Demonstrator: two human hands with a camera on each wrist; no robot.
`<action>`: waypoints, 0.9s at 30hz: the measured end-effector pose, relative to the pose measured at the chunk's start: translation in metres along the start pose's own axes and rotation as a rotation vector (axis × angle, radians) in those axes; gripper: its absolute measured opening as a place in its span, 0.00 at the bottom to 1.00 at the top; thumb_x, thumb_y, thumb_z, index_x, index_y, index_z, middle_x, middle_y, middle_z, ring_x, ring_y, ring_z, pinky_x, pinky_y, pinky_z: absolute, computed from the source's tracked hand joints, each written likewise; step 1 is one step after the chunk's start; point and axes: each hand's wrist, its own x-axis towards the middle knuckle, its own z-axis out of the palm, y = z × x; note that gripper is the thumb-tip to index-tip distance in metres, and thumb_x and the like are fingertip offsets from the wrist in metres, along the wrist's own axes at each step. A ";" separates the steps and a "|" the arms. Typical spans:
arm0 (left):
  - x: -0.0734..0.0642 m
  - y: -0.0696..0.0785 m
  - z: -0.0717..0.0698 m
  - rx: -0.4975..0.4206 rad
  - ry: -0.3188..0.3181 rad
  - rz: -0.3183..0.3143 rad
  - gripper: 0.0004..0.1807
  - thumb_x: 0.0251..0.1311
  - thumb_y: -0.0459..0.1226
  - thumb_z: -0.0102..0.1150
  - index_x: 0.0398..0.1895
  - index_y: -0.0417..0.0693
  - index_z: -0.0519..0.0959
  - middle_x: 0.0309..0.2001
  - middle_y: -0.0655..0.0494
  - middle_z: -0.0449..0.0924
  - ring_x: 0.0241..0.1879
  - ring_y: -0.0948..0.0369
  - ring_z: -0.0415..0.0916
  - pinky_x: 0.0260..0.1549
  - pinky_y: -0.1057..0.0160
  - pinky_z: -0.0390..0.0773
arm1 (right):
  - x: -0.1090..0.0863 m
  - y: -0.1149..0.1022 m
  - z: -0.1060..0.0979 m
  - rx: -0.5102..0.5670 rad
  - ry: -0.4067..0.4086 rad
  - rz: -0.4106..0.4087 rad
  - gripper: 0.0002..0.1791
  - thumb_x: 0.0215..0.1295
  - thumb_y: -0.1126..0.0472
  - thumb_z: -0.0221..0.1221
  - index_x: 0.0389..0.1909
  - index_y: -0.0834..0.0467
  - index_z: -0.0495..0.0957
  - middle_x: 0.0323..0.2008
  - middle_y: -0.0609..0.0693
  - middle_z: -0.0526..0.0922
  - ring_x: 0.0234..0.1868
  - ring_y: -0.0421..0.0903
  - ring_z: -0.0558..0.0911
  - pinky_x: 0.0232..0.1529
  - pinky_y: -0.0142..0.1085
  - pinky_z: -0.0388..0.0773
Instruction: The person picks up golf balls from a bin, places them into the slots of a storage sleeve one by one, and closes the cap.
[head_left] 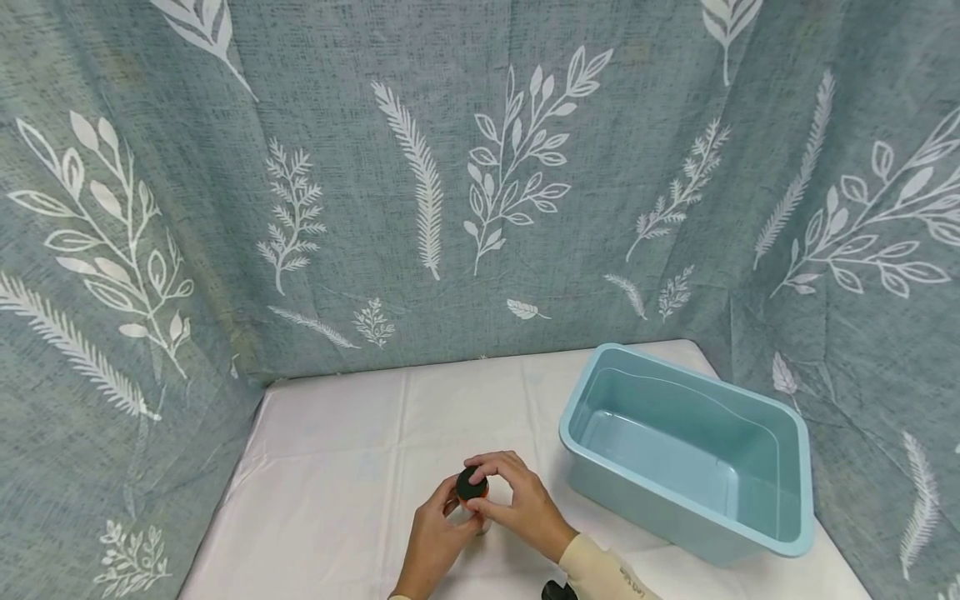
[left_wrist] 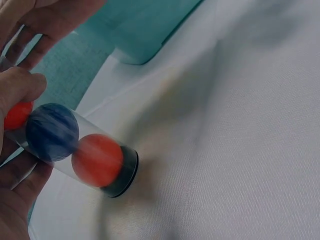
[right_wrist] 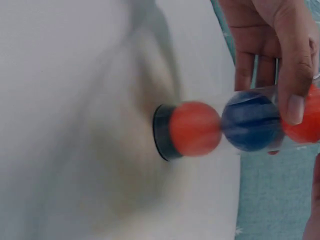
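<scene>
Both hands meet at a clear tube [left_wrist: 65,167] with black ends, and coloured balls stacked inside. In the right wrist view a red ball [right_wrist: 195,129] sits at the black base [right_wrist: 165,132], a blue ball [right_wrist: 250,121] comes after it, then another red ball [right_wrist: 305,122]. My left hand [head_left: 437,537] grips the tube's side with thumb and fingers. From the right, my right hand [head_left: 528,504] holds the black top cap [head_left: 471,483], fingers curled around its rim. Whether the base touches the cloth, I cannot tell.
A light blue plastic bin [head_left: 686,512] stands on the right of the white-covered table [head_left: 322,483]. Patterned teal curtains [head_left: 450,192] enclose the back and sides. A small black object [head_left: 558,590] shows beside the right sleeve at the bottom edge.
</scene>
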 end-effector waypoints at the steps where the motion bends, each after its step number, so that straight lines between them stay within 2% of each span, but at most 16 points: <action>1: 0.000 0.000 0.000 0.003 0.000 0.005 0.25 0.57 0.37 0.72 0.59 0.52 0.78 0.52 0.59 0.83 0.56 0.57 0.80 0.57 0.59 0.77 | -0.001 0.001 0.000 -0.003 0.001 0.003 0.18 0.61 0.54 0.71 0.50 0.43 0.76 0.61 0.40 0.78 0.63 0.43 0.74 0.63 0.39 0.73; 3: 0.000 -0.001 -0.001 0.004 -0.001 0.018 0.26 0.57 0.36 0.72 0.59 0.51 0.78 0.53 0.59 0.83 0.56 0.57 0.80 0.57 0.59 0.77 | -0.003 0.002 0.002 0.010 0.005 0.012 0.18 0.62 0.54 0.71 0.50 0.43 0.77 0.61 0.41 0.78 0.64 0.43 0.74 0.63 0.39 0.74; 6: 0.000 -0.002 -0.001 0.007 -0.015 0.035 0.26 0.57 0.36 0.72 0.60 0.49 0.77 0.55 0.57 0.83 0.57 0.56 0.80 0.57 0.58 0.77 | -0.006 0.002 0.004 0.088 0.007 0.048 0.16 0.63 0.56 0.70 0.49 0.46 0.78 0.61 0.43 0.78 0.64 0.44 0.75 0.63 0.39 0.74; 11: -0.001 -0.002 -0.005 0.015 -0.065 0.048 0.31 0.62 0.41 0.70 0.67 0.46 0.71 0.62 0.51 0.78 0.61 0.54 0.77 0.60 0.55 0.75 | -0.007 0.003 0.006 0.203 0.007 0.082 0.13 0.63 0.60 0.68 0.48 0.50 0.79 0.61 0.47 0.78 0.63 0.47 0.76 0.64 0.41 0.73; 14: -0.002 0.000 -0.008 -0.004 -0.103 0.056 0.32 0.67 0.40 0.65 0.72 0.44 0.66 0.67 0.48 0.73 0.65 0.51 0.72 0.62 0.52 0.72 | -0.006 0.003 0.006 0.233 -0.004 0.075 0.13 0.63 0.62 0.68 0.47 0.50 0.79 0.61 0.48 0.78 0.64 0.49 0.76 0.64 0.42 0.73; 16: -0.003 0.002 -0.010 -0.030 -0.122 0.051 0.29 0.72 0.37 0.57 0.73 0.44 0.64 0.69 0.46 0.70 0.67 0.49 0.69 0.64 0.49 0.69 | -0.006 0.004 0.006 0.241 -0.012 0.064 0.13 0.63 0.63 0.67 0.46 0.50 0.79 0.62 0.47 0.77 0.64 0.49 0.76 0.64 0.43 0.73; 18: -0.004 0.004 -0.011 -0.047 -0.125 0.046 0.25 0.75 0.35 0.48 0.74 0.43 0.64 0.70 0.45 0.69 0.68 0.48 0.68 0.65 0.47 0.67 | -0.006 0.006 0.007 0.216 -0.016 0.035 0.13 0.63 0.63 0.67 0.46 0.50 0.79 0.62 0.48 0.77 0.64 0.50 0.76 0.63 0.43 0.74; 21: -0.004 0.006 -0.011 -0.058 -0.114 0.043 0.23 0.81 0.39 0.38 0.73 0.42 0.66 0.69 0.45 0.70 0.68 0.48 0.68 0.65 0.47 0.67 | -0.007 0.009 0.006 0.125 -0.006 -0.023 0.13 0.62 0.61 0.68 0.46 0.48 0.79 0.62 0.46 0.77 0.63 0.48 0.77 0.62 0.40 0.74; 25: -0.002 0.007 -0.008 -0.071 -0.104 0.053 0.25 0.81 0.47 0.39 0.71 0.43 0.69 0.67 0.47 0.73 0.65 0.51 0.73 0.63 0.52 0.71 | -0.009 0.014 0.005 -0.045 0.014 -0.157 0.16 0.61 0.61 0.69 0.49 0.48 0.80 0.63 0.48 0.76 0.63 0.47 0.77 0.62 0.37 0.74; 27: -0.001 0.007 -0.007 -0.089 -0.106 0.055 0.25 0.81 0.48 0.40 0.71 0.44 0.69 0.66 0.49 0.74 0.64 0.53 0.74 0.62 0.54 0.72 | -0.011 0.014 0.003 -0.141 0.031 -0.260 0.18 0.60 0.62 0.69 0.52 0.50 0.81 0.63 0.52 0.75 0.63 0.49 0.76 0.61 0.36 0.74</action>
